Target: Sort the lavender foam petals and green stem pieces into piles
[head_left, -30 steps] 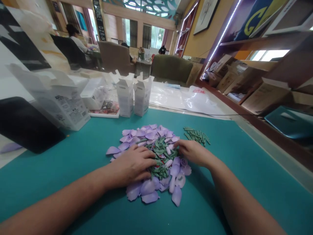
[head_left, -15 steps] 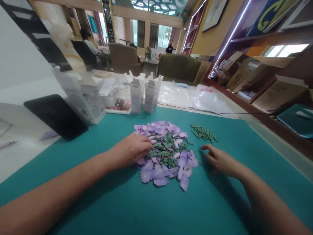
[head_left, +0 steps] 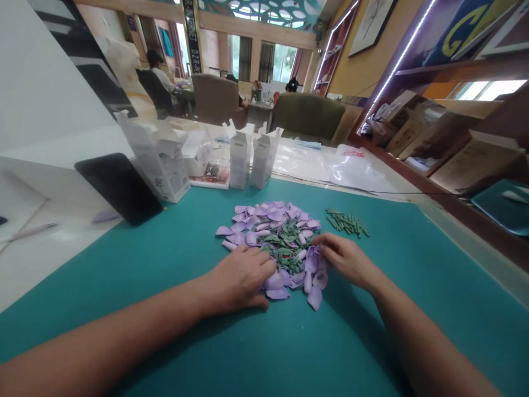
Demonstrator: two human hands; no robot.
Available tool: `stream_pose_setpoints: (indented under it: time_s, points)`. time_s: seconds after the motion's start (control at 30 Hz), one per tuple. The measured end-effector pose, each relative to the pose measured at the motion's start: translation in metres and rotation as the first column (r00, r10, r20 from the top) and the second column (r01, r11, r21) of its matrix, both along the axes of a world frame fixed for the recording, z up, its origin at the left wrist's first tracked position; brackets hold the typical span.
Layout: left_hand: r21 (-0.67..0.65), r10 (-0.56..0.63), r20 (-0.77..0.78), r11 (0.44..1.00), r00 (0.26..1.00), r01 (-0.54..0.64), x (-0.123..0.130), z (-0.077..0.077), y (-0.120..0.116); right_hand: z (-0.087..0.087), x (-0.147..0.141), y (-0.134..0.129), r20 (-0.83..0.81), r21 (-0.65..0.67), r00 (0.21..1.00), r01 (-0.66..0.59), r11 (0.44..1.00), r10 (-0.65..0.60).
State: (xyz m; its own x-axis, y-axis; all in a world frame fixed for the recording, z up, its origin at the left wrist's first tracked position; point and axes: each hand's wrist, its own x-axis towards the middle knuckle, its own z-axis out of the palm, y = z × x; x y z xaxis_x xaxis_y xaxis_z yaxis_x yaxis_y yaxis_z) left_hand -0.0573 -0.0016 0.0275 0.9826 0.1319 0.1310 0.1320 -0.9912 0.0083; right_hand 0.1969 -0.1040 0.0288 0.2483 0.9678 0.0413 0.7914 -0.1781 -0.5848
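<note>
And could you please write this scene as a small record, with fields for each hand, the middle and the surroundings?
Middle: purple petals, heaped around small green pieces
Left hand: at the near left of the petals; grip unclear
Right hand: fingertips at the right side of the petals; grip unclear
Far right: green sticks, in a separate heap
Surface: green mat
Behind: two open white boxes, upright
Far left: dark panel, tilted

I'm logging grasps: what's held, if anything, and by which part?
It can't be told: left hand and right hand are at the pile of purple and green pieces; any hold is hidden.
</note>
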Motion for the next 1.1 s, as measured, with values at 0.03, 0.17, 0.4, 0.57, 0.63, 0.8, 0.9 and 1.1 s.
stream_pose_setpoints:
  time_s: [0.03,0.17,0.4,0.57,0.63,0.8,0.9,1.1]
  points:
    - [0.012,0.038,-0.013,0.999,0.999,-0.038,0.0,-0.001,0.003,0.003,-0.005,-0.001,0.007,-0.007,0.999,-0.04,0.999,0.04]
    - [0.036,0.092,-0.038,0.995,0.995,-0.091,-0.005,-0.007,0.016,0.009,-0.022,-0.006,-0.001,-0.039,0.984,-0.176,0.984,0.177]
    - [0.035,0.12,0.037,0.992,0.992,-0.121,-0.009,-0.013,0.024,0.008,-0.024,-0.019,0.002,-0.126,0.968,-0.25,0.96,0.252]
    - [0.004,0.084,0.159,0.996,0.984,-0.086,-0.008,-0.012,0.017,0.018,-0.036,-0.028,-0.011,-0.364,0.886,-0.435,0.823,0.464]
    - [0.012,0.056,0.19,0.998,0.98,-0.06,-0.006,-0.015,0.01,0.017,-0.043,-0.027,-0.007,-0.341,0.877,-0.453,0.823,0.48]
    - [0.05,0.046,0.183,0.997,0.982,-0.056,0.001,-0.025,-0.002,0.007,-0.036,-0.02,0.008,-0.092,0.936,-0.349,0.932,0.352]
    - [0.045,0.07,0.18,0.996,0.981,-0.079,0.001,-0.024,0.0,0.0,-0.014,-0.016,-0.018,0.045,0.993,-0.116,0.992,0.117]
    - [-0.043,0.087,0.245,0.996,0.966,-0.078,-0.004,-0.019,0.006,-0.021,0.027,-0.008,-0.139,0.192,0.962,0.258,0.947,-0.234]
